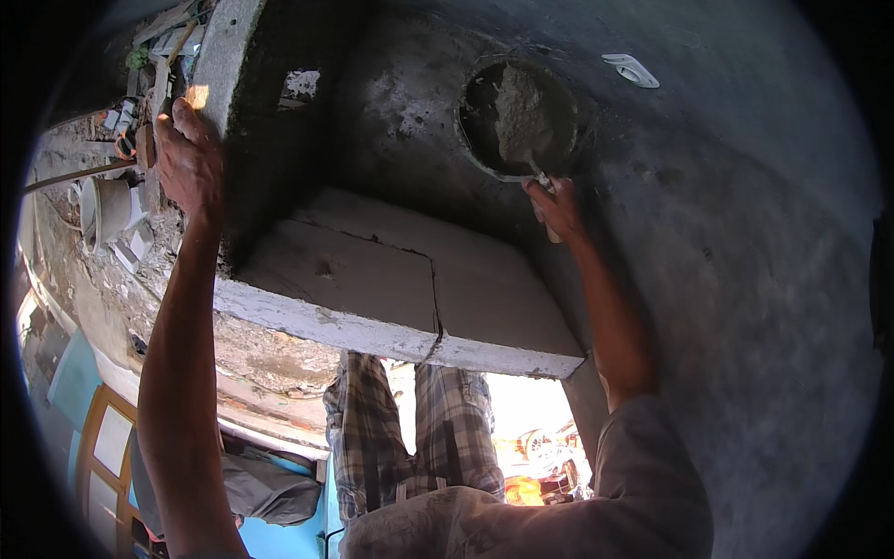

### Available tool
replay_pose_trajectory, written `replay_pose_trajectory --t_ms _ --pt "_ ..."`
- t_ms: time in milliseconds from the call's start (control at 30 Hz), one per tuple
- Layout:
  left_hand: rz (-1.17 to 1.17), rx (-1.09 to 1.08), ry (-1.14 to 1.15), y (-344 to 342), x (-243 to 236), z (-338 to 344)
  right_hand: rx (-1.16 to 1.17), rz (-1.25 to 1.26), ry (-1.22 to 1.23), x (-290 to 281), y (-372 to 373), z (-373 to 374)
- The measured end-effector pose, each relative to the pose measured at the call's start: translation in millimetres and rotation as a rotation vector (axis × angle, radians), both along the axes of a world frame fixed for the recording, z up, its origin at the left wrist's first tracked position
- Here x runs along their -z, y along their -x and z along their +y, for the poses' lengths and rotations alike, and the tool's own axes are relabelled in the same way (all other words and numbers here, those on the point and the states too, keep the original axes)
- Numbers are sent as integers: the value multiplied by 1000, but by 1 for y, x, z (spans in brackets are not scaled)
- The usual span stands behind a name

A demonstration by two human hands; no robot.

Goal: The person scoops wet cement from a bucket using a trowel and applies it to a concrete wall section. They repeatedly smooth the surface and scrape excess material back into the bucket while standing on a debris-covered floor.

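Note:
My right hand is closed round the handle of a trowel. The trowel reaches into a round, dark-rimmed bucket, where a heap of wet grey mortar lies along its blade and hides most of it. Over on the left, my left hand rests against the pale edge of a concrete wall. Its fingers are slightly bent and apart, with nothing visible in them. A small brown block-like piece shows beside that hand.
A pale block ledge with a cracked joint crosses in front of my legs. Left of the wall lie rubble, a whitish bucket and a long stick. A white fitting sits on the grey wall at right.

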State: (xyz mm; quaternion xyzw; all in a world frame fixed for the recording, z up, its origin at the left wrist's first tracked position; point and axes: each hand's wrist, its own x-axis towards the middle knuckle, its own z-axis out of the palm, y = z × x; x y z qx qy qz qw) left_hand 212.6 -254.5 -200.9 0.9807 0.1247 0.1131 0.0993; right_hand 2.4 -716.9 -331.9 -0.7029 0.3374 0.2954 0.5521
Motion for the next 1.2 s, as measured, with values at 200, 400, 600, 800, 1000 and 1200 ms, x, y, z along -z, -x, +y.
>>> replay_pose_trajectory --t_ms 200,400,600,800,1000,1200 --pt "-9 -4 20 0 -2 -1 -100 38 163 4 6 -4" --pt "-35 -17 -1 0 8 9 -60 105 31 -2 4 30" --pt "-55 -15 22 3 10 8 184 -117 -113 -54 -35 71" --pt "-99 -12 20 4 7 6 -98 -573 857 -56 -51 135" --pt "-47 -74 33 7 4 4 -733 -396 128 -28 -16 201" --pt "2 -75 19 6 5 7 -339 -384 309 -70 -24 88"
